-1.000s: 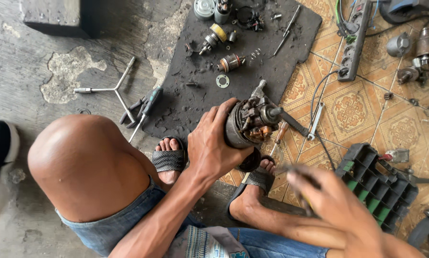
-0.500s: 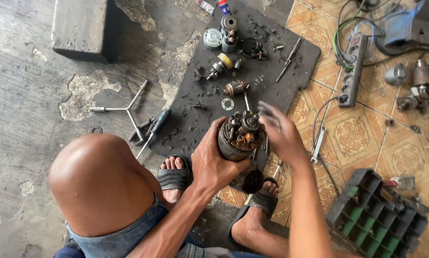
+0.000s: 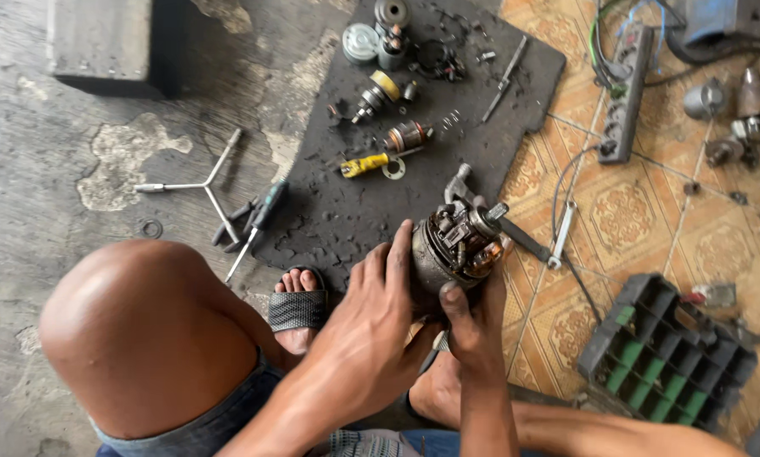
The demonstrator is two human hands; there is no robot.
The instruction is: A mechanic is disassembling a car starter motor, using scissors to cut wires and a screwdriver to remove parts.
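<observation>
Both of my hands hold a small grimy electric motor body (image 3: 452, 247), its open end with copper windings and brush parts facing up. My left hand (image 3: 371, 322) wraps its left side. My right hand (image 3: 474, 326) grips it from below, thumb against the housing. I squat over a black rubber mat (image 3: 346, 220), bare knee at the left. On the mat lie an armature (image 3: 408, 135), a yellow-handled part (image 3: 363, 165), a washer (image 3: 394, 169) and several round motor pieces (image 3: 380, 34).
A three-way wrench (image 3: 202, 182), a screwdriver (image 3: 257, 224) and pliers lie on concrete at the left. A power strip (image 3: 625, 101) with cables is on patterned tiles at the right. A black and green crate (image 3: 667, 355) stands at the lower right, a grey block (image 3: 109, 42) at the top left.
My right hand came off the top of the motor and moved under it, now gripping from below. The view shifted so the mat sits higher and closer.
</observation>
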